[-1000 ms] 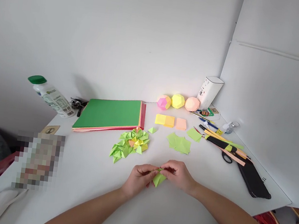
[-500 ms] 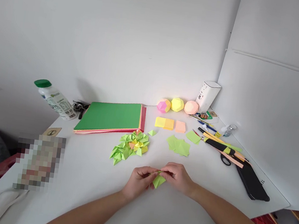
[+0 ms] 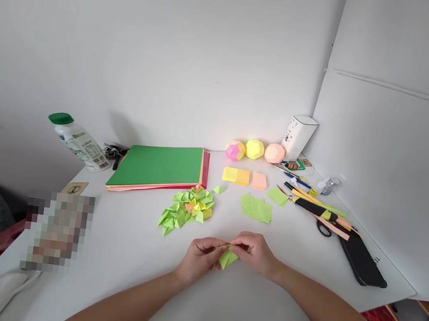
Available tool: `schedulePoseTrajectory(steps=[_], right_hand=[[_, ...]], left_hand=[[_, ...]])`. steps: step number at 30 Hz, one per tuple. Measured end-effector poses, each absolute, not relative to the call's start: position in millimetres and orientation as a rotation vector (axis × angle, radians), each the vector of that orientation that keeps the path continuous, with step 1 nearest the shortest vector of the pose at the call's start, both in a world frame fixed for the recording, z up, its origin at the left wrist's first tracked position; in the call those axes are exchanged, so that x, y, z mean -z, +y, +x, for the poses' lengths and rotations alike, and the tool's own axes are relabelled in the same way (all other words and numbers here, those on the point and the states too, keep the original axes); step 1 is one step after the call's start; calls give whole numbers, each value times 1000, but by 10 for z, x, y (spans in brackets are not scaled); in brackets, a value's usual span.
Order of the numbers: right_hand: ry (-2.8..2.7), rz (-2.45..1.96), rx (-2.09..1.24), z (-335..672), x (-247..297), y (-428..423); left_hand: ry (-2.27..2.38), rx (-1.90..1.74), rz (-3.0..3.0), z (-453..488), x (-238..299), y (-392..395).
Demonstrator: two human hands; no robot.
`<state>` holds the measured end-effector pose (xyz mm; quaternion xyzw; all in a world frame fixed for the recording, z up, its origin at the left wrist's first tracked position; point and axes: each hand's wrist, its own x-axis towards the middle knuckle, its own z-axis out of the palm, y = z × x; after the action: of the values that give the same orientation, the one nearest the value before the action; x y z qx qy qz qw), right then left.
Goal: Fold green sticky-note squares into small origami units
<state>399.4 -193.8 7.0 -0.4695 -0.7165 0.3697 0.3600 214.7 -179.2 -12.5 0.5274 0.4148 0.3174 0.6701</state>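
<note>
Between my two hands is a small piece of green folded paper (image 3: 228, 258), creased down its middle. My left hand (image 3: 201, 258) pinches its left side, and my right hand (image 3: 256, 254) grips its upper right edge. Both thumbs press on the near face; the fingers behind are partly hidden. Beyond my left hand lies a heap of folded paper pieces (image 3: 179, 214), mostly green with some yellow and orange ones. A single green folded piece (image 3: 218, 189) sits apart from the heap. Past my right hand, loose green paper squares (image 3: 257, 209) are spread on the table.
Green, red and pink paper sheets (image 3: 162, 167) are stacked at the back left, beside a white bottle (image 3: 80, 143). Several paper balls (image 3: 254, 149) line the wall near a white box (image 3: 298, 137). At right lie a cutter (image 3: 314, 209), scissors (image 3: 324, 228) and a black case (image 3: 363, 259).
Hardly anything differs. Both hands keep hold of the green paper in the same spot, and the view has shifted very slightly.
</note>
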Motion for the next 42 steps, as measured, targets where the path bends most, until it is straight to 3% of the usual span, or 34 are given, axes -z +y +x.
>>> schedulePoseTrajectory(steps=[9,30,42], right_hand=[[-1922,-1147,-843,3984,-127,-1942],[-1544,-1229,-1482,4031,-187,-1940],[-1721,-1228,-1423,3969,-96,-1974]], left_hand=[[929,-721,1229,2161,76,-1806],[911,-693,1338,2132,108,-1834],[823,-681,1416,2148,112,-1808]])
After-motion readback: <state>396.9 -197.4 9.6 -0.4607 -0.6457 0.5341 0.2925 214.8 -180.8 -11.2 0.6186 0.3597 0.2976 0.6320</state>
